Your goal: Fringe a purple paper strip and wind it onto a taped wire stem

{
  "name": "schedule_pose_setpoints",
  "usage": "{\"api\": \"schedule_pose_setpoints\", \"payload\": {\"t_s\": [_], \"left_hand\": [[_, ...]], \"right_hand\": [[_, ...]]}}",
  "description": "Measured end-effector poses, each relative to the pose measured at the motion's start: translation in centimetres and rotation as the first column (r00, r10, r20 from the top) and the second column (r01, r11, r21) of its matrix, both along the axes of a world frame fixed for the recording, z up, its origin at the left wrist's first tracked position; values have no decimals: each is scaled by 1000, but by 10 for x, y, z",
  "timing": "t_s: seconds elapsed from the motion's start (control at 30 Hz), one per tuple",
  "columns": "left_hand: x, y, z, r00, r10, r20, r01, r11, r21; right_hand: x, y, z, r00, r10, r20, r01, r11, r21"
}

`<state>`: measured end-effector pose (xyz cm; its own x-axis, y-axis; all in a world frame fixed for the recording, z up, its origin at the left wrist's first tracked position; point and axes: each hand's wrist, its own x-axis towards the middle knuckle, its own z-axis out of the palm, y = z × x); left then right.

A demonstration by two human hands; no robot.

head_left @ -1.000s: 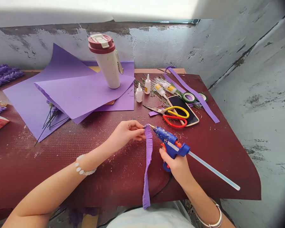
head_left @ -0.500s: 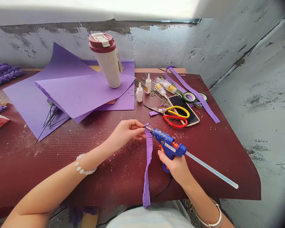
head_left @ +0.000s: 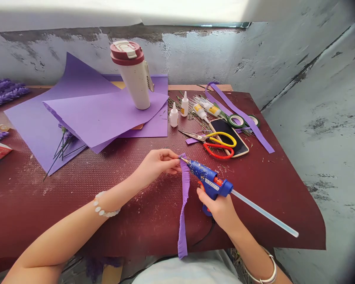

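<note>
My left hand pinches the top end of a fringed purple paper strip, which hangs down over the table's front edge. My right hand grips a blue hot glue gun with a clear glue stick jutting from its back. The gun's nozzle touches the strip's top end beside my left fingertips.
On the dark red table mat lie purple paper sheets, a white tumbler with a red lid, small glue bottles, red and yellow scissors, a phone, green tape rolls and a purple strip. Walls close in behind and at right.
The glue gun has shifted slightly left, bringing its nozzle onto the strip's top end. My left hand stays in place.
</note>
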<state>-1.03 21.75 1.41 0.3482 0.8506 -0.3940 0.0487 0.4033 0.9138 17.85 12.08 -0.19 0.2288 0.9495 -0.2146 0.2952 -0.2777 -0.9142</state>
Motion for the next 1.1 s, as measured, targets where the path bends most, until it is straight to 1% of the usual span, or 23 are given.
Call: {"api": "schedule_pose_setpoints", "payload": {"t_s": [0.1,0.27,0.4,0.5,0.6,0.83,0.97,1.1], "left_hand": [[-1,1,-1,1000,0,10,0,1000,6],[-1,1,-3,999,4,34,-4,1000,1],[0,1,-3,999,12,44,-12,1000,0],[-1,2,-2,999,14,42,-14,1000,1],[-1,2,-3,999,13,36,-14,1000,8],[-2,2,-5,999,8,36,-9,999,30],[-2,3,-4,999,13,36,-14,999,29],[-2,3,-4,999,26,35,-27,999,19]], "right_hand": [[1,-1,-5,999,4,32,-4,1000,9],[-1,-2,-8,999,-21,33,22,1000,-17],[1,-3,-16,997,-21,77,23,999,-26],[4,-2,-24,997,-5,81,6,1000,-9],[4,-2,-27,996,-9,87,9,1000,5],[4,-1,-23,997,-7,83,6,1000,21],[4,1,-19,995,80,65,-82,996,24],[3,4,-16,987,143,72,-148,986,74]]}}
